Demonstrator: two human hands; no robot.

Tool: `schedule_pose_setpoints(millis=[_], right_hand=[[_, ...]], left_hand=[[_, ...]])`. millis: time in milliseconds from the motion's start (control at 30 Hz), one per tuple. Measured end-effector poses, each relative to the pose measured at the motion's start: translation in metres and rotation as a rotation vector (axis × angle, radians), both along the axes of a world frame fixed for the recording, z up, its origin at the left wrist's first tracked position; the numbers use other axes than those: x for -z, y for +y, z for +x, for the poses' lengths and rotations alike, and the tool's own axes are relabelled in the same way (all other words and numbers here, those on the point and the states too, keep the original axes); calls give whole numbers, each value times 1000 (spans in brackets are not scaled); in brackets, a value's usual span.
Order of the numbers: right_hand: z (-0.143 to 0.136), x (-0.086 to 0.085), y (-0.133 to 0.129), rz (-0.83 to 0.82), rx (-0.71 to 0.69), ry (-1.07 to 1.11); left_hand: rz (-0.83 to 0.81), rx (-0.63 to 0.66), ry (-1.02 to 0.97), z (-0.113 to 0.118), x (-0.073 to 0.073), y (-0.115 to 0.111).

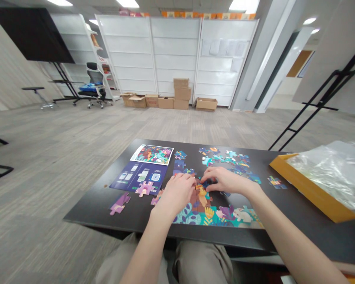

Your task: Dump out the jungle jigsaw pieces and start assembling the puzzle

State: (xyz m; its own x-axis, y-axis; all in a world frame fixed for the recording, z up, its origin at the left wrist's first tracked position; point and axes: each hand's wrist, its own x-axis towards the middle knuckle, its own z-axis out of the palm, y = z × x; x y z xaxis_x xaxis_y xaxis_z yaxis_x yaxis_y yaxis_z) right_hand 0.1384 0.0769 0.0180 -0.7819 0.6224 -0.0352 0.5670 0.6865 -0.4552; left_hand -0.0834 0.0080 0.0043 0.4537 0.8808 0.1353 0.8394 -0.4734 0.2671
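Observation:
A partly joined jigsaw puzzle lies near the front edge of the black table, its lower rows showing plants, a fox and a white animal. My left hand rests over its left side, fingers stretched together on the joined pieces. From the right, my right hand has thumb and fingers around a dark blue puzzle piece above the orange animal; the fingers partly hide it. Loose purple puzzle pieces and a pink puzzle piece lie to the left.
A picture sheet and a dark blue leaflet lie at the table's left. More loose pieces are spread behind my right hand. A yellow box with clear plastic stands on the right. The table's front edge is close to my knees.

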Motion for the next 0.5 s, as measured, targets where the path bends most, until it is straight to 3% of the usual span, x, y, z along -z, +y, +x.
schedule_pose_setpoints(millis=[500], right_hand=[[0, 2, -1, 31, 6, 3]], left_hand=[[-6, -14, -11, 7, -8, 0]])
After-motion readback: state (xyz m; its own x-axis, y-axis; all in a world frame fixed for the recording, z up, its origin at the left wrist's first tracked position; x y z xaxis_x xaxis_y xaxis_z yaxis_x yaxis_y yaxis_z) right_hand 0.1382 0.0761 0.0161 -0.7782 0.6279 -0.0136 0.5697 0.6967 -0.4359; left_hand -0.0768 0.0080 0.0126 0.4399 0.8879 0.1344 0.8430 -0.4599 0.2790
